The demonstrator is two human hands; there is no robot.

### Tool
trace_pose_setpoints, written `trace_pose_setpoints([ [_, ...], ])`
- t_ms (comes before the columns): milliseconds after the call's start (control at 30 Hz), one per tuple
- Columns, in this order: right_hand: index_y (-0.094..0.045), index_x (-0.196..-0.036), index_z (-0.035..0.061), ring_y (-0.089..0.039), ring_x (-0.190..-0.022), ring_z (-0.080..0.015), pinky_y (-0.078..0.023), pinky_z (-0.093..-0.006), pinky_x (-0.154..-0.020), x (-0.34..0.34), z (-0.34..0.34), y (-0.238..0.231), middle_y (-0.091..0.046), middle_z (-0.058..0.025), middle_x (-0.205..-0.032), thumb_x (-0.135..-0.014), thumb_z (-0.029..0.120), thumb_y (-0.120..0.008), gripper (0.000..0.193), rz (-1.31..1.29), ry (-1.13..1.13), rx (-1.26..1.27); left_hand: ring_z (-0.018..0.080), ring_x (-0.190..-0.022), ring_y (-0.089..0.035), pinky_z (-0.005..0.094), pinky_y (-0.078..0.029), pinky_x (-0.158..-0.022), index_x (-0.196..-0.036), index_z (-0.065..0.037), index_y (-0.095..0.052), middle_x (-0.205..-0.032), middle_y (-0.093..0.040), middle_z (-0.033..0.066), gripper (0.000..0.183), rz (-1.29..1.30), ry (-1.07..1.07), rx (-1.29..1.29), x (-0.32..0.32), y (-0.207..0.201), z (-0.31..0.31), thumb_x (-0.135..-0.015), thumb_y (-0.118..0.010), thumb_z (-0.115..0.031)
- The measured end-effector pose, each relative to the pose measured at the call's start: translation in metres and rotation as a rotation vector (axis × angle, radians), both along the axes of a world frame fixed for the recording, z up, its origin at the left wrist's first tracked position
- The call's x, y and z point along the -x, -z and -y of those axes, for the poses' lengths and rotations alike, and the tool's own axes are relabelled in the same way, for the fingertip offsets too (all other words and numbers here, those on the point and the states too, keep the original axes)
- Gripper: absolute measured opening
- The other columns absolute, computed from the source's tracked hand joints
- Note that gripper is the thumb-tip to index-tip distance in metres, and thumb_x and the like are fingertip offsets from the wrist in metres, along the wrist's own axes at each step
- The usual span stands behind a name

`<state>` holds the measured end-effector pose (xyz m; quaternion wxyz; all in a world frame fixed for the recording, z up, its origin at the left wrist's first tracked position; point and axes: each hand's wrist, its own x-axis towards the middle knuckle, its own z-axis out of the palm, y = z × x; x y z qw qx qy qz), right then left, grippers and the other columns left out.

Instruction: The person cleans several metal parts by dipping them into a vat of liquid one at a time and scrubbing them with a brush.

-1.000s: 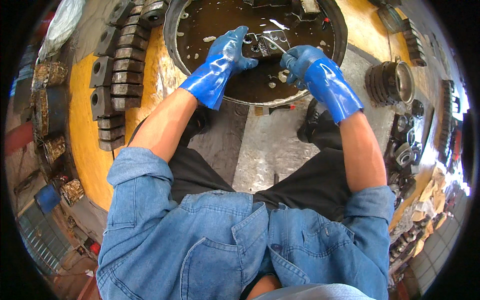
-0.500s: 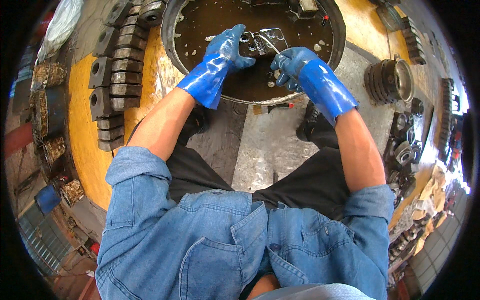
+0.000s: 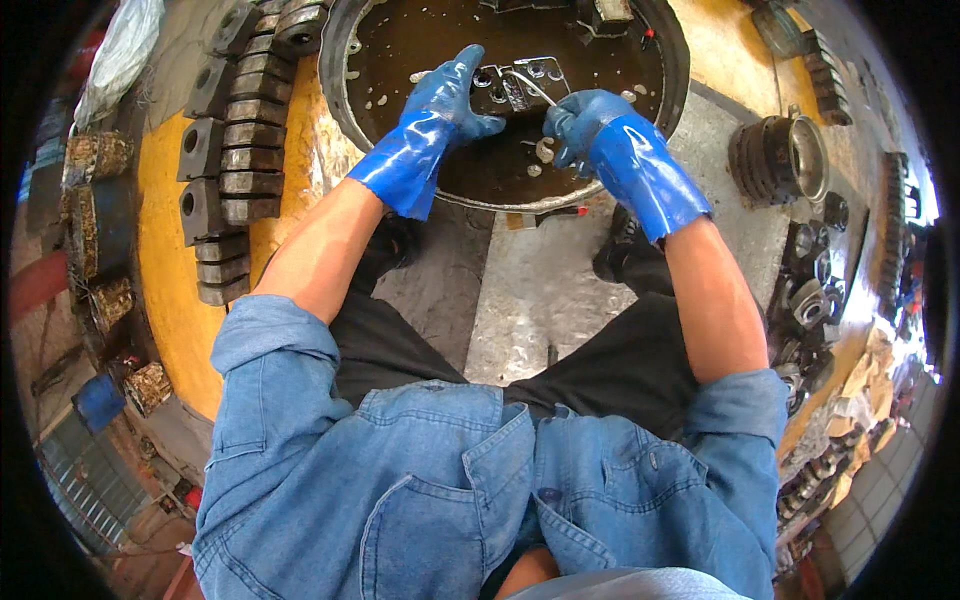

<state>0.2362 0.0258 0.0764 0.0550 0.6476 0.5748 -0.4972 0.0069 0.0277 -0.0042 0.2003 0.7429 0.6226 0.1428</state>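
A dark, wet metal block with round holes sits at the round tub of brown liquid. My left hand, in a blue rubber glove, grips the block's left end, with its fingers along the far side and its thumb on the near side. In my right hand, gloved the same way, the fingers are closed round a thin, pale rod. The rod slants left across the block's top face; what its far end is like is too small to tell. Liquid hides the block's underside.
Rows of metal blocks line the yellow board at left. Stacked metal rings stand right of the tub, with loose metal parts nearer me. A red-tipped tool lies below the tub's near rim. More dark parts are at the tub's far side.
The rod's far end has shifted a little left over the block. Both hands stay at nearly the same place with the same grip. Pale bits on the liquid have drifted.
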Motion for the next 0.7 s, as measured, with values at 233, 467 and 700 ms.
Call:
trace_pose_setpoints([
  [233, -0.076, -0.119, 0.0119, -0.065, -0.056, -0.0171, -0.055, -0.0350, -0.054, -0.006, 0.001, -0.014, -0.078, -0.0095, -0.082, -0.110, 0.037, -0.054, 0.034, -0.007, -0.058, 0.069, 0.0400, -0.136, -0.057, 0.0444, -0.046, -0.116, -0.159, -0.008, -0.039, -0.147, -0.059, 0.0221, 0.111, -0.014, -0.043, 0.032, 0.001, -0.003, 0.006, -0.069, -0.096, -0.039],
  [467, -0.074, -0.122, 0.0076, -0.072, -0.072, -0.0193, -0.058, -0.0343, -0.065, 0.005, 0.008, 0.001, -0.077, -0.0108, -0.084, -0.109, 0.034, -0.059, 0.033, 0.068, -0.083, -0.146, 0.0406, -0.136, -0.057, 0.0455, -0.046, -0.116, -0.159, -0.008, -0.040, -0.147, -0.059, 0.0228, 0.113, 0.031, -0.018, 0.028, -0.002, -0.008, -0.001, -0.067, -0.097, -0.039],
  [700, -0.075, -0.119, 0.0131, -0.065, -0.059, -0.0165, -0.056, -0.0342, -0.057, 0.010, 0.004, -0.019, -0.078, -0.0087, -0.083, -0.111, 0.031, -0.054, 0.029, -0.033, 0.066, 0.006, 0.0401, -0.131, -0.061, 0.0439, -0.049, -0.113, -0.157, -0.004, -0.040, -0.144, -0.062, 0.0226, 0.115, 0.089, -0.070, -0.012, 0.001, 0.003, 0.006, -0.064, -0.099, -0.038],
])
